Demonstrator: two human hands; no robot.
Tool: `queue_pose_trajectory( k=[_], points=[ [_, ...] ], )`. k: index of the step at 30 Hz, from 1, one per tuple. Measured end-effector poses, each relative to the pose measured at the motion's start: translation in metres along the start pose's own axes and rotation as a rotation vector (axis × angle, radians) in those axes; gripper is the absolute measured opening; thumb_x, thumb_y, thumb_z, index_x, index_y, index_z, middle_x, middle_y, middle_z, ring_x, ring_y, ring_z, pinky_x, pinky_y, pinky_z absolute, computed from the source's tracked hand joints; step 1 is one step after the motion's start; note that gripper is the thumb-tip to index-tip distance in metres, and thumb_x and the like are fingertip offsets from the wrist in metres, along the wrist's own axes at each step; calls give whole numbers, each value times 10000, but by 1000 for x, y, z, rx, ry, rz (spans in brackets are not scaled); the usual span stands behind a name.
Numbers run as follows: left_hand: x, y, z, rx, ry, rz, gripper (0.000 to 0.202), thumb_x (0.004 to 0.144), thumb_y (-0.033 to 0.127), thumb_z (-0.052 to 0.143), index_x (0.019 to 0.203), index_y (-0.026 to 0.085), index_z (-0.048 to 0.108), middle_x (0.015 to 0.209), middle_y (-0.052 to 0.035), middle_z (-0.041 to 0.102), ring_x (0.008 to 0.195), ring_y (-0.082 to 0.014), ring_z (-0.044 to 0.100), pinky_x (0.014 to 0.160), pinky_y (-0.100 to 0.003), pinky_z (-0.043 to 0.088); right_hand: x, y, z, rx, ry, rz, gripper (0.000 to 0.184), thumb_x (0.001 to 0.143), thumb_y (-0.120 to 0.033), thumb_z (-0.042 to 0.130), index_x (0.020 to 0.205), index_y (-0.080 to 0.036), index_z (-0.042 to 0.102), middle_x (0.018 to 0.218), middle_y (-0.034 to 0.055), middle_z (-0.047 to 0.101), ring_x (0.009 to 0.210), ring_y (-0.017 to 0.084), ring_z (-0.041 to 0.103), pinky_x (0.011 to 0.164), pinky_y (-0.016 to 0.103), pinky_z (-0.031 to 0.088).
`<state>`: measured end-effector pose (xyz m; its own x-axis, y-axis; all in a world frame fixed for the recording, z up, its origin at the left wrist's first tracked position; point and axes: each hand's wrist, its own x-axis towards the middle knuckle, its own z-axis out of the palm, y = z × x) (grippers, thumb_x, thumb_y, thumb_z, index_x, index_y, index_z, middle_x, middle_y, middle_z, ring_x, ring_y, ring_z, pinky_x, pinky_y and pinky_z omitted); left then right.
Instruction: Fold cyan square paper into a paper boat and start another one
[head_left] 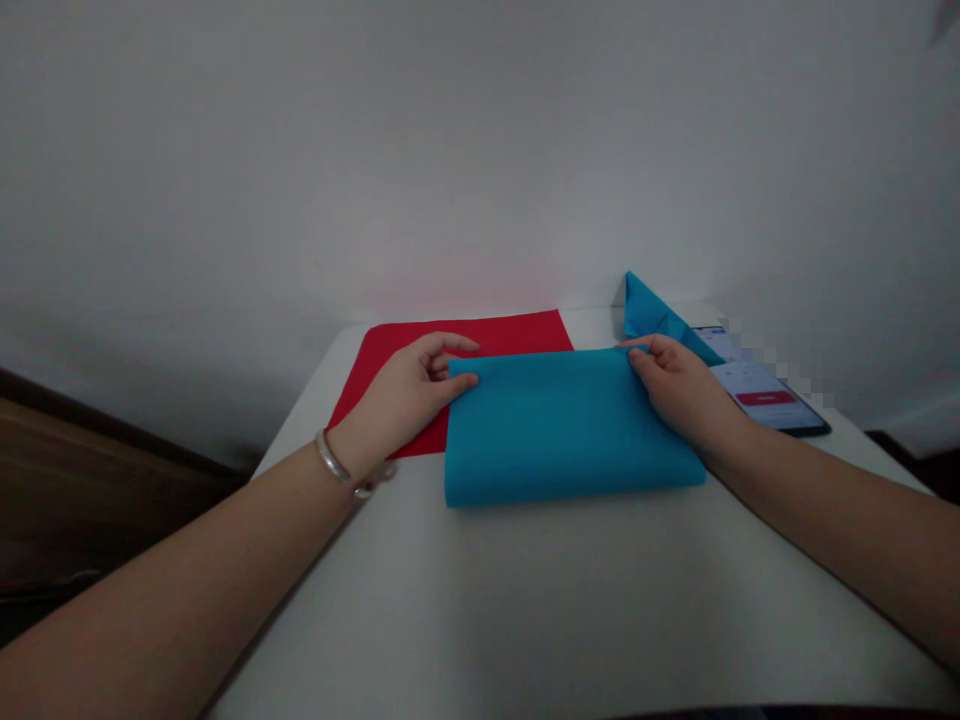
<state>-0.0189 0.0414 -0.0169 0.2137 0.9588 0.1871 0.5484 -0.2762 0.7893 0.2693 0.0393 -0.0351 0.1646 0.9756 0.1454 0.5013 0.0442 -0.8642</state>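
Note:
A blue sheet of paper [562, 425], bent over into a wide rectangle with a rounded near edge, is held between my hands above the white table. My right hand [675, 385] pinches its far right corner, thumb on the front. At the far left corner, my left hand [424, 380] has its thumb on the paper and its index finger raised apart from it. The other left fingertips go partly behind the sheet. Under and behind the blue sheet lies a red sheet of paper [375, 385], partly covered.
A folded blue paper shape [652, 312] with a pointed tip stands at the back right. Beside it a phone [772, 400] with a lit screen lies on the white table [525, 600]. A pale wall [480, 150] rises behind; brown wood [90, 480] is at the left.

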Motion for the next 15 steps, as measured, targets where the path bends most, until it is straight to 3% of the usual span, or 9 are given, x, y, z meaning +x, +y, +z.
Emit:
queue_pose_trajectory(
  k=[9, 12, 15],
  points=[
    [-1, 2, 2, -107, 7, -3, 378, 732, 277, 670, 1100, 226, 601, 624, 62, 384, 555, -96, 410, 498, -198, 313, 0, 2, -1, 77, -20, 29, 190, 813, -358, 501, 911, -229, 599, 575, -18, 506, 523, 179, 474, 454, 297, 342],
    [-2, 5, 5, -305, 7, -68, 368, 759, 350, 661, 1088, 202, 589, 663, 44, 494, 578, -97, 478, 517, -200, 371, -2, 0, 0, 130, -16, 50, 180, 810, -368, 514, 902, -235, 595, 594, -16, 530, 524, 175, 486, 458, 295, 367],
    [-3, 7, 7, -415, 49, -163, 341, 748, 440, 673, 932, 159, 615, 717, 5, 582, 583, -101, 517, 517, -211, 405, -5, -3, 0, 181, -10, 48, 159, 814, -358, 519, 898, -243, 591, 614, -15, 542, 534, 175, 491, 484, 300, 389]
  ],
)
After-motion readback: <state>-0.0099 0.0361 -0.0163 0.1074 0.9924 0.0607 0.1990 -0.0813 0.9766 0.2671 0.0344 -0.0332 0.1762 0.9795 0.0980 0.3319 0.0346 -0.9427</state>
